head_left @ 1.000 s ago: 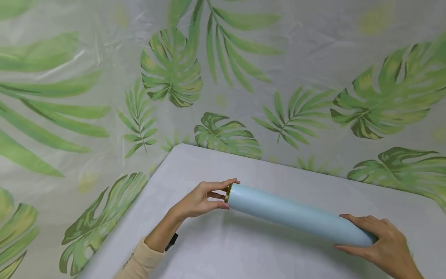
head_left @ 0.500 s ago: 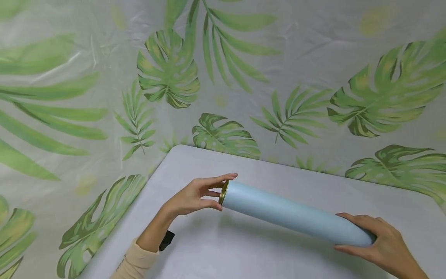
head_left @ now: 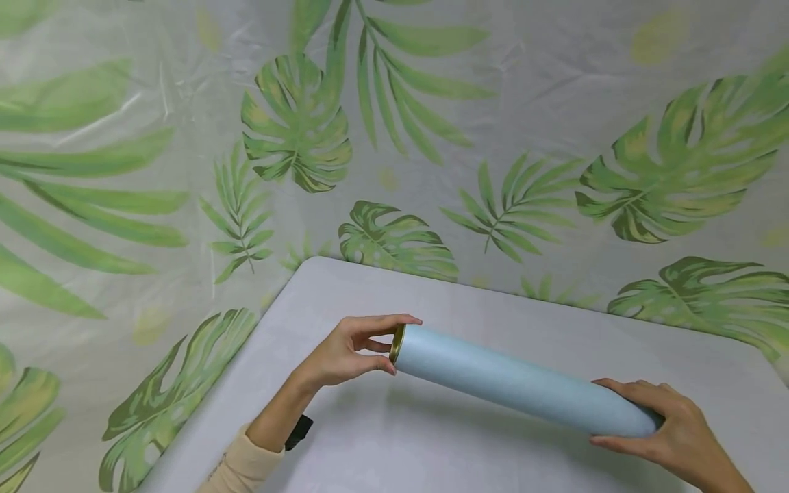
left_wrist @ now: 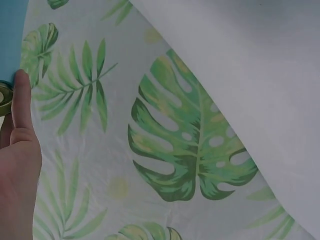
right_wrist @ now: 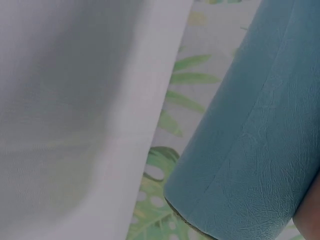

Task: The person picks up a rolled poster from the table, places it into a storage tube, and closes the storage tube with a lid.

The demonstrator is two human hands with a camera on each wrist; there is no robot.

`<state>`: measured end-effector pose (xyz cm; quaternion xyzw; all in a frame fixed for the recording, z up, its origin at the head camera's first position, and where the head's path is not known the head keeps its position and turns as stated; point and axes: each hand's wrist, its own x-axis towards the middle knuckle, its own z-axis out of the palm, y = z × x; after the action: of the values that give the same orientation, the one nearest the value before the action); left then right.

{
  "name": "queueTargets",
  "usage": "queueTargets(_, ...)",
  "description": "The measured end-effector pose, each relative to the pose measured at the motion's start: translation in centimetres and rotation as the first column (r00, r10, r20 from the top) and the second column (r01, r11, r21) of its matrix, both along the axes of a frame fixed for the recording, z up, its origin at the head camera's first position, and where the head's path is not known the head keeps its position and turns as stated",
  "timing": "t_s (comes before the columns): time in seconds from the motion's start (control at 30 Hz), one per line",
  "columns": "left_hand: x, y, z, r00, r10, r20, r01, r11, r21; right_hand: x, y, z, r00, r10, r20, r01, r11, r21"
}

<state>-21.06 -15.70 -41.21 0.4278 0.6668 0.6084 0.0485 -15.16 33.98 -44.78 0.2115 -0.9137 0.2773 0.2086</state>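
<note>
A long light blue tube (head_left: 518, 380) is held slanting above the white table, its left end higher in the head view. My left hand (head_left: 345, 352) pinches the gold metal rim (head_left: 396, 344) at that end, thumb below and fingers above. At the lower end my right hand (head_left: 681, 428) grips the tube from the side and hides its tip. In the left wrist view, a finger of the left hand (left_wrist: 22, 165) lies along the gold rim (left_wrist: 5, 97). The right wrist view shows the tube's textured blue surface (right_wrist: 250, 130), with part of the right hand (right_wrist: 310, 212) against it.
Beneath the tube spreads a white table (head_left: 370, 445) with a rounded far corner. A pale sheet with green leaf prints (head_left: 401, 239) covers the area behind and left of it. A black device (head_left: 298, 433) shows at the left wrist, beside a beige sleeve (head_left: 243, 462).
The tube's left end and my left hand rose slightly, then dipped back a little. Both hands keep their hold, and the right hand stays nearly in place.
</note>
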Motion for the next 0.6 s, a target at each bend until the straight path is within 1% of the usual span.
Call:
queueTargets(0.13,0.0,0.3,-0.3,1.000,0.011,0.001,-0.011,1.000,-0.002,0.1,0.1,0.0,0.999,-0.035,0.032,0.035,0.999,0.003)
queueTargets(0.23,0.0,0.1,-0.3,1.000,-0.009,0.019,0.010,0.999,-0.032,0.2,0.2,0.1,0.997,-0.059,0.046,0.058,0.998,0.012)
queueTargets(0.3,0.0,-0.1,0.0,0.999,-0.026,0.040,0.028,0.998,-0.057,0.3,0.2,0.2,0.996,-0.071,0.046,0.070,0.997,0.021)
queueTargets(0.4,0.2,-0.6,0.6,0.996,-0.053,0.071,0.057,0.996,-0.066,0.3,0.1,0.4,0.997,-0.069,0.042,0.067,0.997,0.025)
queueTargets(0.5,0.5,-1.0,1.1,0.997,-0.032,0.066,0.037,0.997,-0.066,0.3,-0.1,0.5,0.998,-0.053,0.042,0.052,0.998,0.027)
queueTargets(0.6,0.6,-1.0,1.3,0.999,0.010,0.040,-0.007,0.997,-0.082,0.3,-0.3,0.3,0.998,-0.036,0.059,0.035,0.999,0.019)
